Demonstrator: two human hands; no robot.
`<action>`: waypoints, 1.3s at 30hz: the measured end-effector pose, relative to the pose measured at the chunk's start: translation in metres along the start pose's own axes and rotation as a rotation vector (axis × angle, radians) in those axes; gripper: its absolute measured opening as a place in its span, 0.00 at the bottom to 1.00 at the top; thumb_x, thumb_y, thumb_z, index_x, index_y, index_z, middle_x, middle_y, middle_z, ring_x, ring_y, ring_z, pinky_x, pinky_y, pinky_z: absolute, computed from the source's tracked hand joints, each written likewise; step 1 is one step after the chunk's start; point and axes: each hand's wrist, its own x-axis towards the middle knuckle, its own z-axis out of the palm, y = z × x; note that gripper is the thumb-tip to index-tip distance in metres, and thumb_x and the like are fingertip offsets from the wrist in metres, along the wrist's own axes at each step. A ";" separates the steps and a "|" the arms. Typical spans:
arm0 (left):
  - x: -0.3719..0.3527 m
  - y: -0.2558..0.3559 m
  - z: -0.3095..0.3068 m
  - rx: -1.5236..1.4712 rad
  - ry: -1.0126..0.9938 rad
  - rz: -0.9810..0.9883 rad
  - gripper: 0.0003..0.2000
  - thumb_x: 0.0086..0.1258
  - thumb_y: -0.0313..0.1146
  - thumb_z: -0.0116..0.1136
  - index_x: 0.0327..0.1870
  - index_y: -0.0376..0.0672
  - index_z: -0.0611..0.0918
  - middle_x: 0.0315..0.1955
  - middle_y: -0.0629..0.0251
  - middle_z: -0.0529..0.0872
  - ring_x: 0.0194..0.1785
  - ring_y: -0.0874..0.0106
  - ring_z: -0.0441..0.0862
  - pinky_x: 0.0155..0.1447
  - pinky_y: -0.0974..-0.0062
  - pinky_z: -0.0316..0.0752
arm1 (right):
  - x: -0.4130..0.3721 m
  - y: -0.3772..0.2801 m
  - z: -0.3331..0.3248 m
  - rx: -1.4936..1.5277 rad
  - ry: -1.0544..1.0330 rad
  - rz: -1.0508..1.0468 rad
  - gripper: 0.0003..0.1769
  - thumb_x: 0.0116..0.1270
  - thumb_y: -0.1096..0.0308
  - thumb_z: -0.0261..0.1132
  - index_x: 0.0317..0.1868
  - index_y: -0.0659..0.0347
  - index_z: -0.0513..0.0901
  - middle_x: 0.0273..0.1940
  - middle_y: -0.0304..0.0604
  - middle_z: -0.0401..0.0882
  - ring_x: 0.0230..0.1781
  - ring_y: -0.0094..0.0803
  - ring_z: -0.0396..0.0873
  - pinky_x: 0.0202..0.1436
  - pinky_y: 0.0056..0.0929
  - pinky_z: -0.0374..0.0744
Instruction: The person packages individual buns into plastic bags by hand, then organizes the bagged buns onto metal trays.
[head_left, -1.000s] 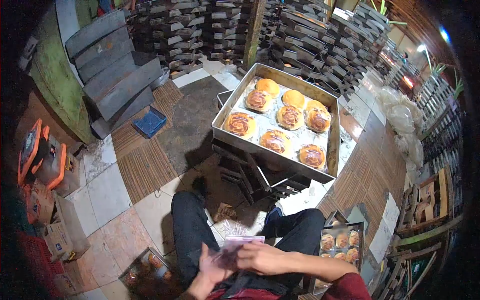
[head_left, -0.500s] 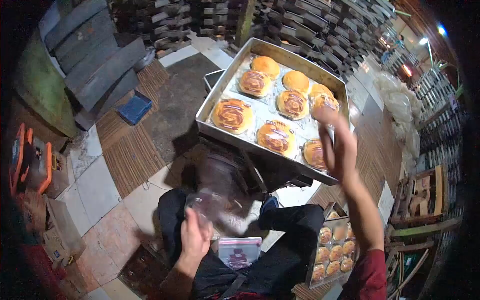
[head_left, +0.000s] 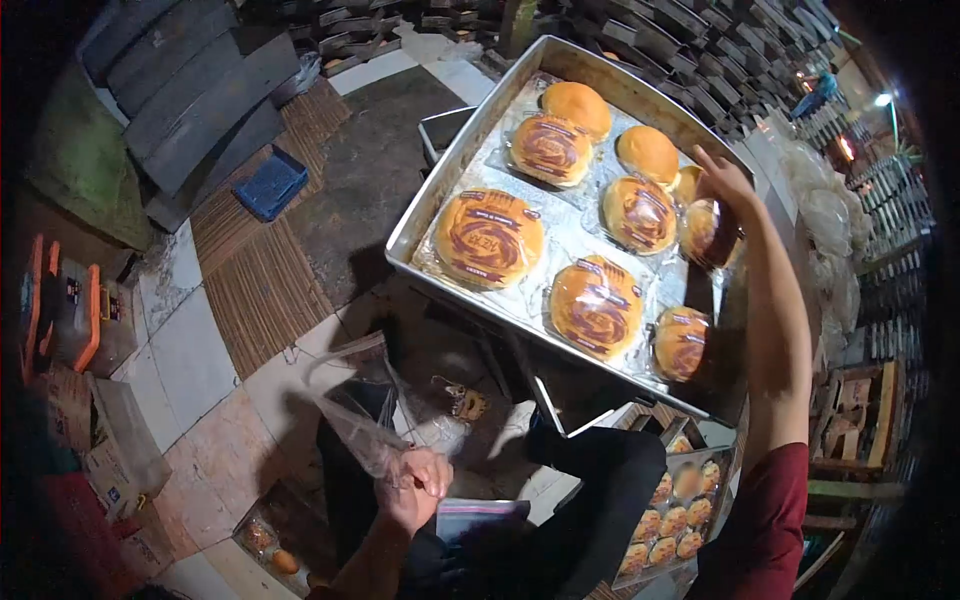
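My left hand (head_left: 415, 488), low over my lap, is closed on a clear plastic bag (head_left: 350, 400) that spreads up and to the left. In front of me a metal baking tray (head_left: 470, 298) holds round buns. Several buns sit in clear wrappers with brown print, like the wrapped bun (head_left: 490, 238) at the near left. Plain golden buns (head_left: 577, 110) lie along the far side. At the tray's right, my right hand (head_left: 725, 182) reaches over with fingers stretched out, right at a plain bun (head_left: 688, 185) that it partly covers.
A second tray of wrapped buns (head_left: 665, 525) stands low at my right. A zip bag (head_left: 482, 515) lies in my lap. On the floor to the left are a blue tray (head_left: 270, 185) and a dark tray with buns (head_left: 285, 561). Crates with orange handles (head_left: 90, 320) stand further left.
My right hand has moved from the tray's near right up to the plain bun at the far right. The plastic bag in my left hand has spread out. The tray appears larger.
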 end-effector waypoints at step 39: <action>-0.017 -0.022 -0.049 0.869 0.265 -0.029 0.26 0.74 0.50 0.34 0.35 0.33 0.76 0.24 0.62 0.79 0.28 0.70 0.76 0.35 0.71 0.73 | -0.305 -0.097 -0.042 1.254 -0.393 0.028 0.27 0.62 0.53 0.59 0.54 0.63 0.70 0.46 0.48 0.76 0.45 0.34 0.77 0.47 0.32 0.77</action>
